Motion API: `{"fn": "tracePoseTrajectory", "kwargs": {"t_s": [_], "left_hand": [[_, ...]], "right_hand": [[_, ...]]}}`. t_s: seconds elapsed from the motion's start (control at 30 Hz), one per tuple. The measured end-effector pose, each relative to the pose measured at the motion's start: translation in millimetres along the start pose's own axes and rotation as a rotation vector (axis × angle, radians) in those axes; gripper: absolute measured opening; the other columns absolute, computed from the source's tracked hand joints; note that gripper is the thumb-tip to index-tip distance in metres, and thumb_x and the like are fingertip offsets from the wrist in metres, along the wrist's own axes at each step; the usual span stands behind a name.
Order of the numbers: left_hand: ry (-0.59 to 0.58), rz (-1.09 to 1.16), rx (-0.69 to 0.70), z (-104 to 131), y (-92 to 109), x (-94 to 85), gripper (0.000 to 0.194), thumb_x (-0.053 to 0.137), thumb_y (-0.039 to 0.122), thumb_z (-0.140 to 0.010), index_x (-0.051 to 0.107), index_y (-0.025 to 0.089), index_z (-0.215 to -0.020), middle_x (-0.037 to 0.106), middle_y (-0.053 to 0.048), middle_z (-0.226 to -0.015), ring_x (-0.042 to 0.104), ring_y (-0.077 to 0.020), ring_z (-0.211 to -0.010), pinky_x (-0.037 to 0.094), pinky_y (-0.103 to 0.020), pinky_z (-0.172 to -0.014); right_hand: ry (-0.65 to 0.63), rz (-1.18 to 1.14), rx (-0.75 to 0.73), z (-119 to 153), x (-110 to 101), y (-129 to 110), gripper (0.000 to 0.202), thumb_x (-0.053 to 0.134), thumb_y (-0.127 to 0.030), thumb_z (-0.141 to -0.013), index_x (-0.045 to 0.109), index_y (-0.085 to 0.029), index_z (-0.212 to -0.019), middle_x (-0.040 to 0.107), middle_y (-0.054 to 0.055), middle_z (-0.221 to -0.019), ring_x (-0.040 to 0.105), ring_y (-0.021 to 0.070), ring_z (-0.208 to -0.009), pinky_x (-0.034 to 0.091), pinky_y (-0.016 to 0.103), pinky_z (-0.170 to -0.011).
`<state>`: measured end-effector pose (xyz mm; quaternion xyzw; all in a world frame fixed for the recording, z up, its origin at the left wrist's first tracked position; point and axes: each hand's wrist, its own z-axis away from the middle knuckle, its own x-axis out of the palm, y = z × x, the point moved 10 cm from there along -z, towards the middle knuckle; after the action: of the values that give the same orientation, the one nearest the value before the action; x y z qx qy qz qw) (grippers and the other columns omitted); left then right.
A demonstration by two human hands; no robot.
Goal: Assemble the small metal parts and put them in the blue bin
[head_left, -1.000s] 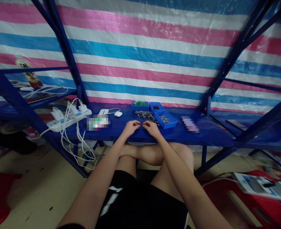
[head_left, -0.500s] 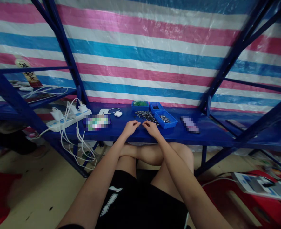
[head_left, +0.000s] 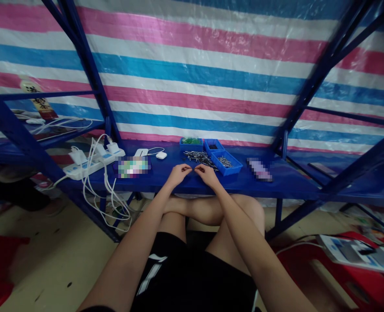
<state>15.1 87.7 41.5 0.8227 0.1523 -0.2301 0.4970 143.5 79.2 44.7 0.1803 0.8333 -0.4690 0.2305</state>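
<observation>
My left hand [head_left: 180, 174] and my right hand [head_left: 205, 174] face each other above the front edge of the blue table [head_left: 276, 185], a small gap between their fingertips. Each is closed in a pinch; anything held is too small to make out. Just beyond them lies a pile of dark and silvery thin pieces [head_left: 197, 157]. Right of the pile is a blue bin [head_left: 234, 170] with small metal pieces. Behind stand a smaller blue bin [head_left: 213, 142] with dark contents and another blue bin [head_left: 192, 147] holding green pieces.
A white power strip [head_left: 90, 166] with tangled cables is at the left, beside a blurred-out phone [head_left: 132, 167] and a white case [head_left: 161, 155]. Another phone [head_left: 259, 169] lies at the right. Blue metal posts [head_left: 96, 82] frame the table. A red stool [head_left: 328, 277] stands at lower right.
</observation>
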Motion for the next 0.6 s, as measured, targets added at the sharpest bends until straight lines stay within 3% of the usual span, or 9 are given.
{"fn": "tracePoseTrajectory", "kwargs": {"t_s": [0.23,0.6], "left_hand": [[-0.023,-0.043,-0.013,1.3,-0.4,1.4,0.036,0.044,0.045,-0.081,0.065,0.015,-0.075,0.067,-0.003,-0.070,0.060,-0.0161,-0.068,0.044,-0.025,-0.064],[0.008,0.005,0.035,-2.8,-1.3,0.5,0.020,0.058,0.025,-0.072,0.064,0.015,-0.088,0.066,-0.005,-0.086,0.058,-0.0142,-0.072,0.046,-0.027,-0.072]], "right_hand": [[-0.013,0.031,-0.020,1.3,-0.5,-5.1,0.024,0.043,-0.035,-0.083,0.061,-0.019,-0.080,0.063,0.000,-0.074,0.056,0.0133,-0.069,0.041,0.023,-0.069],[0.007,-0.023,-0.014,-0.4,-1.7,-0.8,0.017,0.052,-0.028,-0.076,0.063,-0.018,-0.084,0.065,0.002,-0.081,0.058,0.0138,-0.074,0.043,0.025,-0.073]]}}
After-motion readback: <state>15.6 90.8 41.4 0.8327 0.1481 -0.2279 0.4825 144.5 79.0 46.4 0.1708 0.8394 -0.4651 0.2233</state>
